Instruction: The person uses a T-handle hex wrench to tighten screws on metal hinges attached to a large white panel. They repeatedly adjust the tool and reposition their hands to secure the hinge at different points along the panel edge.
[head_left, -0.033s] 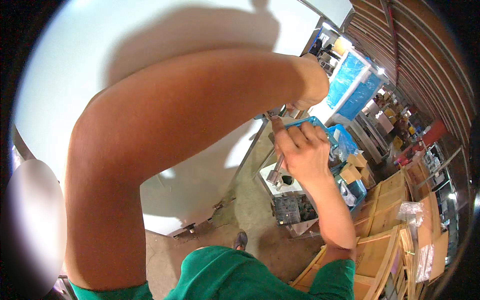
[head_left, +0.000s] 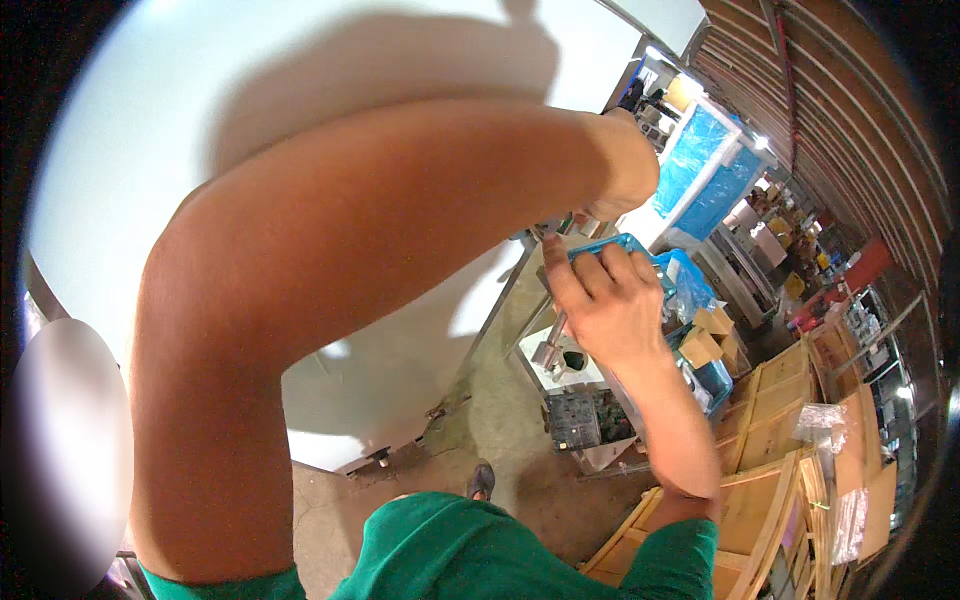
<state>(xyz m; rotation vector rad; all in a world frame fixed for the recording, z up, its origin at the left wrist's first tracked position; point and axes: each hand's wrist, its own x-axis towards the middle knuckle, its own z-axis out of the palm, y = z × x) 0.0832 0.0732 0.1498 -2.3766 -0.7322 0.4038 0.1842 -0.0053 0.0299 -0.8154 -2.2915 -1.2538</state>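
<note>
The right grip (head_left: 608, 300) was curled closed around a slim silver metal tool (head_left: 547, 350). Just above it, the left grip's (head_left: 630, 165) opening and hold could not be told.

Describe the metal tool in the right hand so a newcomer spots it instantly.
Start at the big white panel filling the upper left, then go right to the right hand. The metal tool juts from that fist toward the picture's lower left. Its silvery shaft and thicker end set it apart from the flat white surface with a dark hole nearby.
</note>
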